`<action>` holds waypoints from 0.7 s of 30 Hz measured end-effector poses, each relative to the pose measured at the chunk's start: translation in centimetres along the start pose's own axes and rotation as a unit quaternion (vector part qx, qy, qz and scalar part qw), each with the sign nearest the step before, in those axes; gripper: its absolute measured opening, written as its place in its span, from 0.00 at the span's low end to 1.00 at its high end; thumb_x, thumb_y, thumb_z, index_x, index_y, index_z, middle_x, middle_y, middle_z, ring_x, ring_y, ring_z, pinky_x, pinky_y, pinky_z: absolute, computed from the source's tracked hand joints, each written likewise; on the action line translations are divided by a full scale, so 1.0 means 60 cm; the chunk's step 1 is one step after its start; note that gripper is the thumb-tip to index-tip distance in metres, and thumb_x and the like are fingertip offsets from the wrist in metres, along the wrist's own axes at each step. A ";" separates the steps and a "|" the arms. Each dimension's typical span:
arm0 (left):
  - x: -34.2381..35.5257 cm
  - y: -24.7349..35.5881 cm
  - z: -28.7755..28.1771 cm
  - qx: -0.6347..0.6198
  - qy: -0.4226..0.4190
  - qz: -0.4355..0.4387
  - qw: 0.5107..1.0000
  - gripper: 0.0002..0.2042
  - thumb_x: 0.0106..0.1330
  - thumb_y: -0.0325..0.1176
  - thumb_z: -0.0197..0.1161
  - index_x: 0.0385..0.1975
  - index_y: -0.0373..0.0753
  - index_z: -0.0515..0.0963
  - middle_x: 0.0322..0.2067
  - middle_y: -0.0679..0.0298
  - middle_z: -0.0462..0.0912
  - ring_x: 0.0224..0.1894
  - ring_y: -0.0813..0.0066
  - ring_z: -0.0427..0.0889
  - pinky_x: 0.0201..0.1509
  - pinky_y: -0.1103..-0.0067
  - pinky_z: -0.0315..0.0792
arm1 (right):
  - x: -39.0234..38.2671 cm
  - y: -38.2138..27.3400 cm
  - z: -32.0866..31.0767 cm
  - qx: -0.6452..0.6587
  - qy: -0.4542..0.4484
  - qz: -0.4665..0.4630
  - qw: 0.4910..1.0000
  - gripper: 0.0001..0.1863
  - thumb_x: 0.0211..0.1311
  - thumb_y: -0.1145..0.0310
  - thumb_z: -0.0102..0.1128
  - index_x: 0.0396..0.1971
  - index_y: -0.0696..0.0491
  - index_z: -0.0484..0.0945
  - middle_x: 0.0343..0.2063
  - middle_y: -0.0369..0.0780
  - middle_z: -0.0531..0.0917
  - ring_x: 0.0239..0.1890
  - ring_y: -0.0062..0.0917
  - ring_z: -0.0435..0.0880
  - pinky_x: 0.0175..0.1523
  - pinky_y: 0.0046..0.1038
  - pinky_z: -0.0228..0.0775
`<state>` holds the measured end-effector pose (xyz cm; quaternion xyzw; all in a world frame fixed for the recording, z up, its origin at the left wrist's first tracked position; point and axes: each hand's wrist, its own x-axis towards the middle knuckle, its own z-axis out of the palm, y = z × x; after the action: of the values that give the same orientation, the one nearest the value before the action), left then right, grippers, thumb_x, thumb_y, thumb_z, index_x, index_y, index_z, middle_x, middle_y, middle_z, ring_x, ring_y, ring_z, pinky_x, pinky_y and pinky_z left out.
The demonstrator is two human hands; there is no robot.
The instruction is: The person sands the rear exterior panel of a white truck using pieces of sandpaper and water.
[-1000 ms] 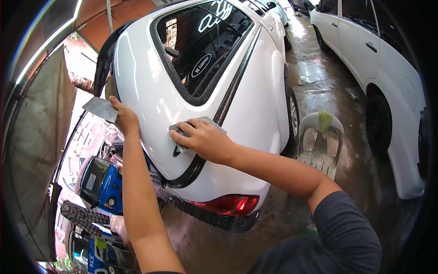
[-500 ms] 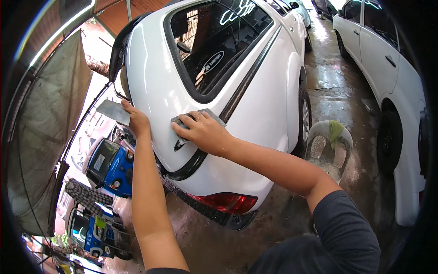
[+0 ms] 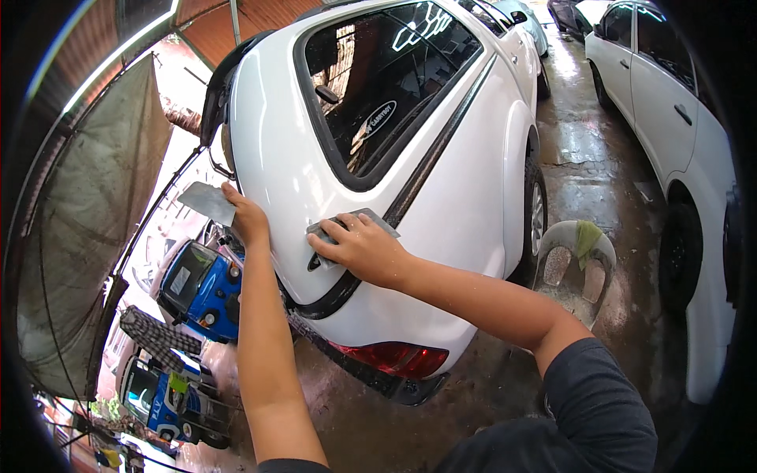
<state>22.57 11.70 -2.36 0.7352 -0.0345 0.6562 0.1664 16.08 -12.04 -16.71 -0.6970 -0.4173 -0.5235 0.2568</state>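
Pressed flat on the rear corner panel of a white vehicle (image 3: pixel 272 130), below the dark side window, my right hand (image 3: pixel 364 251) holds down a grey sheet (image 3: pixel 385 224) that looks like sandpaper. Its fingers are bent over the sheet, and part of it is hidden beneath them. A small dark triangular mark shows on the panel under the fingertips. To the left, my left hand (image 3: pixel 251 221) pinches a second grey rectangular sheet (image 3: pixel 206 202) between thumb and fingers. That sheet sticks out past the vehicle's rear edge, and the hand is beside the bodywork.
A grey plastic stool (image 3: pixel 603 276) with a green cloth (image 3: pixel 587 238) on it stands by the rear wheel (image 3: pixel 536 213). Another white car (image 3: pixel 662 110) is parked at right on the wet floor. Blue three-wheelers (image 3: pixel 206 288) and a hanging tarp (image 3: pixel 95 213) are at left.
The whole view has shifted slightly, so the vehicle appears lower and further right. Both hands stay at nearly the same spots on and beside the vehicle, each still with its sheet.
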 end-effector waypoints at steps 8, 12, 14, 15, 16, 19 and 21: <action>-0.005 0.018 0.000 -0.027 -0.025 -0.048 0.998 0.28 0.83 0.45 0.37 0.54 0.20 0.73 0.57 0.35 0.76 0.60 0.41 0.74 0.64 0.62 0.68 | -0.006 -0.001 0.002 -0.012 -0.004 -0.028 1.000 0.25 0.59 0.69 0.60 0.58 0.46 0.74 0.54 0.47 0.78 0.54 0.47 0.80 0.51 0.50 0.76; -0.008 0.016 0.002 -0.023 0.007 -0.030 0.999 0.29 0.83 0.46 0.37 0.55 0.19 0.73 0.58 0.35 0.76 0.60 0.40 0.74 0.64 0.61 0.67 | -0.012 -0.001 0.007 -0.006 -0.009 -0.022 1.000 0.24 0.60 0.69 0.60 0.58 0.46 0.74 0.56 0.47 0.77 0.55 0.47 0.80 0.52 0.50 0.76; -0.004 0.017 0.005 -0.043 -0.005 -0.079 0.996 0.29 0.83 0.46 0.36 0.55 0.20 0.73 0.58 0.35 0.75 0.60 0.40 0.73 0.64 0.60 0.67 | -0.009 0.007 0.003 -0.010 -0.006 -0.032 0.999 0.24 0.60 0.69 0.60 0.58 0.46 0.74 0.56 0.47 0.77 0.54 0.47 0.80 0.52 0.50 0.76; -0.002 0.007 0.002 -0.008 0.006 -0.017 1.000 0.30 0.83 0.47 0.36 0.55 0.20 0.73 0.57 0.34 0.76 0.60 0.39 0.74 0.63 0.60 0.67 | -0.008 0.003 0.004 -0.008 -0.006 -0.032 0.999 0.24 0.60 0.69 0.60 0.58 0.46 0.74 0.56 0.47 0.77 0.54 0.47 0.80 0.52 0.50 0.76; 0.000 -0.002 -0.001 0.027 0.016 0.045 0.998 0.30 0.83 0.47 0.36 0.54 0.20 0.73 0.57 0.34 0.76 0.60 0.39 0.74 0.62 0.59 0.67 | -0.007 -0.001 0.005 -0.005 0.001 -0.032 0.999 0.24 0.60 0.69 0.60 0.58 0.46 0.73 0.56 0.48 0.77 0.55 0.47 0.80 0.52 0.50 0.76; -0.010 0.031 0.007 -0.018 -0.012 -0.069 0.997 0.30 0.83 0.48 0.35 0.53 0.21 0.74 0.55 0.34 0.77 0.58 0.38 0.75 0.61 0.57 0.68 | -0.010 0.007 0.005 -0.010 0.003 -0.028 1.000 0.24 0.60 0.69 0.60 0.59 0.46 0.73 0.56 0.48 0.77 0.55 0.47 0.80 0.52 0.50 0.76; -0.011 0.031 0.003 -0.008 -0.009 -0.047 0.999 0.31 0.83 0.49 0.35 0.52 0.21 0.75 0.54 0.34 0.78 0.57 0.38 0.75 0.61 0.58 0.68 | -0.007 0.003 0.001 -0.008 0.005 -0.026 1.000 0.24 0.60 0.68 0.59 0.59 0.46 0.73 0.56 0.48 0.77 0.54 0.47 0.80 0.52 0.50 0.76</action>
<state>22.13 9.82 -2.64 0.7405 -0.0068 0.6407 0.2030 16.25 -12.21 -17.10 -0.6854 -0.4299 -0.5368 0.2392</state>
